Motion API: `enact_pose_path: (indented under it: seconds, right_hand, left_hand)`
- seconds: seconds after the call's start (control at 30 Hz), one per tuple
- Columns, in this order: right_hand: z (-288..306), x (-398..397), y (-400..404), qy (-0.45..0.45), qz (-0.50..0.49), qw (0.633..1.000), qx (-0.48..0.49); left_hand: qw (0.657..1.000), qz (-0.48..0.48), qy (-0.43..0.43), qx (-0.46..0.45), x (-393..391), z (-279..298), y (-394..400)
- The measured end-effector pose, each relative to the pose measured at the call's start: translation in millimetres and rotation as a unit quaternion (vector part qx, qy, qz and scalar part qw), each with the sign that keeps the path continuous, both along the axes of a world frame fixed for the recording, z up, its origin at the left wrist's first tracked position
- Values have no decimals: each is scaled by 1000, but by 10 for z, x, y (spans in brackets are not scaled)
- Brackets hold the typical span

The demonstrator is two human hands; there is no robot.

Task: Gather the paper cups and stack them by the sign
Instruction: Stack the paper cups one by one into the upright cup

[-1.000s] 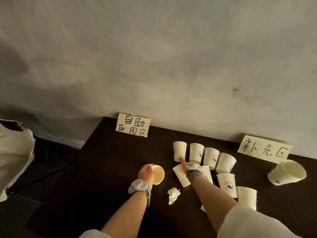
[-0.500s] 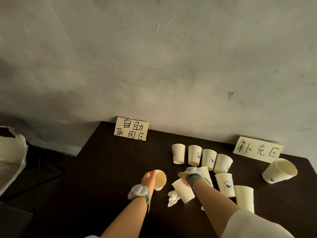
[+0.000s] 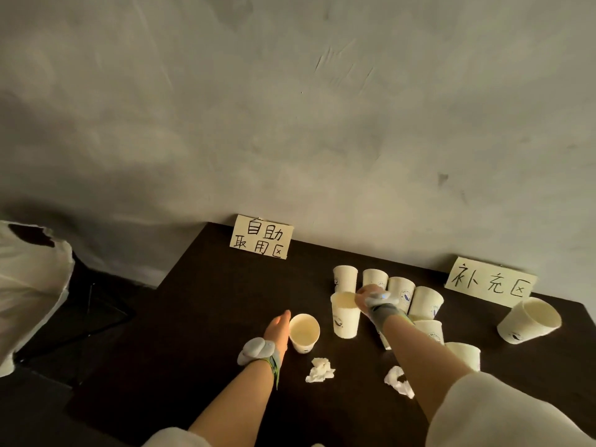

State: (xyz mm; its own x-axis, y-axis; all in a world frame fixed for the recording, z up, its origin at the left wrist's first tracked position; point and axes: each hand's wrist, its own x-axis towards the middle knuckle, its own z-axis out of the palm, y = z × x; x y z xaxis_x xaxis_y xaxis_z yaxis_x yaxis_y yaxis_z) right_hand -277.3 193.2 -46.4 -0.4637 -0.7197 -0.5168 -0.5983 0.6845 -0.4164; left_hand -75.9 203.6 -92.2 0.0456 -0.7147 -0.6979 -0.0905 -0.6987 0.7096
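My left hand grips the side of an upright paper cup on the dark table. My right hand holds a second paper cup by its rim, upright, just right of the first. Behind it several upside-down cups stand in a row near the wall, and more cups sit by my right forearm. One cup lies on its side at the far right. A handwritten sign leans on the wall at the left, another sign at the right.
Two crumpled tissues lie on the table near my arms. A white bag hangs beyond the table's left edge. The grey wall closes off the back.
My right hand picked up a cup that lay on its side and turned it upright, mouth up, beside the cup in my left hand. The left hand stayed put.
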Motion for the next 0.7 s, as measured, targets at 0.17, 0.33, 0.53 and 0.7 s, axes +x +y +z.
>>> enact_pose_path:
  seconds: [0.17,0.33,0.53,0.7]
  right_hand:
    - [-512,-179,-310,-84,-45,993,-73]
    - [-134,425,124,-180,-37,980,-71]
    - [-296,556,242,-174,-20,982,-69]
    - [-476,576,371,-194,-41,978,-57]
  left_hand:
    - [999,-14,41,-7,-21,113,-134]
    - [997,-53,49,-9,44,144,-173]
    - [995,-96,13,-2,18,92,-33]
    - [993,-116,-20,2,-66,-65,71]
